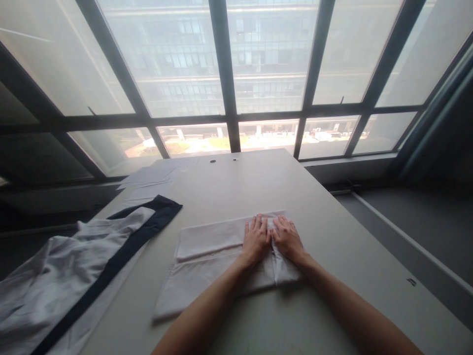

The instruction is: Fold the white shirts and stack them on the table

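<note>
A white folded cloth, perhaps a garment, [210,268] lies flat on the white table [236,185] in front of me. Its folded layers show a crease running across the middle and an upright fold near the right end. My left hand [256,239] rests palm down on the cloth, fingers stretched out and pointing away from me. Close beside it, my right hand [287,239] presses on the right part of the cloth with its fingers extended. The two hands almost touch at the thumbs. Parts of the cloth are hidden beneath my hands and forearms.
At the left, a rumpled white cloth [62,266] with a dark navy band [121,251] lies along the table's edge. Sheets of white paper [148,175] sit behind it. A round hole [212,161] is near the far edge, before tall windows [266,59].
</note>
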A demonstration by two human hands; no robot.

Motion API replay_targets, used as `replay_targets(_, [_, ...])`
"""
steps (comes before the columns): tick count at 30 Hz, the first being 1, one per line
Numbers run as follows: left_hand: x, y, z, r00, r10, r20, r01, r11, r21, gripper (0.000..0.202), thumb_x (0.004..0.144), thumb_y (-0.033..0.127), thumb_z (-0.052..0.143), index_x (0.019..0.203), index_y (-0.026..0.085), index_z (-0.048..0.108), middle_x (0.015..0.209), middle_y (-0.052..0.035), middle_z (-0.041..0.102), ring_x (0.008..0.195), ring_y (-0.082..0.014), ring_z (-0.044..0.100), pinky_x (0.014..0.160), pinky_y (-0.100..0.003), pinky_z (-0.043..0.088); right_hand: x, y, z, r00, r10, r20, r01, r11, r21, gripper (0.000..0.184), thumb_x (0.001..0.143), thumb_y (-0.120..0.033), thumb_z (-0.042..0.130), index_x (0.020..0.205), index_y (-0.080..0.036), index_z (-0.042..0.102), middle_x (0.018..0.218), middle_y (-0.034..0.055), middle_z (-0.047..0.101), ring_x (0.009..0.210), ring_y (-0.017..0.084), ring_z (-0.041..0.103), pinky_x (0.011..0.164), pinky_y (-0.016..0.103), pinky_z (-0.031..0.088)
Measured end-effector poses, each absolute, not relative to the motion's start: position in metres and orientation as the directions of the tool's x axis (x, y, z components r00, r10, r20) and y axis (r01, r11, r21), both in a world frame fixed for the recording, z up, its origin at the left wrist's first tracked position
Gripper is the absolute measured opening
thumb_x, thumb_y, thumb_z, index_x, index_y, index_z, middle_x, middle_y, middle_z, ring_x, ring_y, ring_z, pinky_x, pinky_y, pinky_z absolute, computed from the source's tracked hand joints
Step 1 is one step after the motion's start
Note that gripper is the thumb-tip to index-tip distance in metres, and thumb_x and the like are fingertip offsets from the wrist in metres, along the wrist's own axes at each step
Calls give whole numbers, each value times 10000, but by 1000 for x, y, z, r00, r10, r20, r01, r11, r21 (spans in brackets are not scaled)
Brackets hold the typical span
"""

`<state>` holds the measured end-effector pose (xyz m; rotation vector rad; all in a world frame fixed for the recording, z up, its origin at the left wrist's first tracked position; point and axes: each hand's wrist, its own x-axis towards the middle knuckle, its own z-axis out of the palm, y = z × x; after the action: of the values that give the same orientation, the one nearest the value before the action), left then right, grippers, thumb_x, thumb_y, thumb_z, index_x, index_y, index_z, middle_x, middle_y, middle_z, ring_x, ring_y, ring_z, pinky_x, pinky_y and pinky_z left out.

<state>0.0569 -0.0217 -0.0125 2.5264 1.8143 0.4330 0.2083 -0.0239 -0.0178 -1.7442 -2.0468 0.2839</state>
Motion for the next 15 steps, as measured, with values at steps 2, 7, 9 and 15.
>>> replay_targets(2, [57,-22,-12,294,930,221,929,-332,164,518,1043,390,377,1518,191,431,1628,-115,348,1504,-295,294,1206,-535,262,208,-24,-18,-114,974,195,887,188,-421,495,996,-326,423,1442,-149,545,1572,160,436,1487,274,331,1226,463,171])
replay_targets(7, [57,-22,-11,293,931,218,930,-330,163,518,1041,392,376,1516,194,435,1628,-112,349,1504,-291,293,1207,-532,260,208,-24,-18,-115,975,193,890,187,-416,495,993,-322,434,1447,-155,539,1573,159,435,1485,272,337,1224,471,183])
replay_targets(9, [57,-21,-11,296,930,217,929,-332,160,520,1040,387,379,1518,190,433,1630,-115,345,1505,-291,291,1207,-534,260,208,-24,-18,-116,974,194,889,189,-418,497,993,-319,435,1449,-153,538,1573,161,433,1485,274,337,1224,477,182])
replay_targets(15, [57,-21,-12,293,931,217,931,-330,158,517,1040,384,380,1519,196,431,1632,-116,340,1507,-290,287,1205,-537,264,208,-25,-17,-116,975,187,889,186,-418,500,994,-318,433,1452,-148,534,1575,162,431,1489,274,330,1227,476,175])
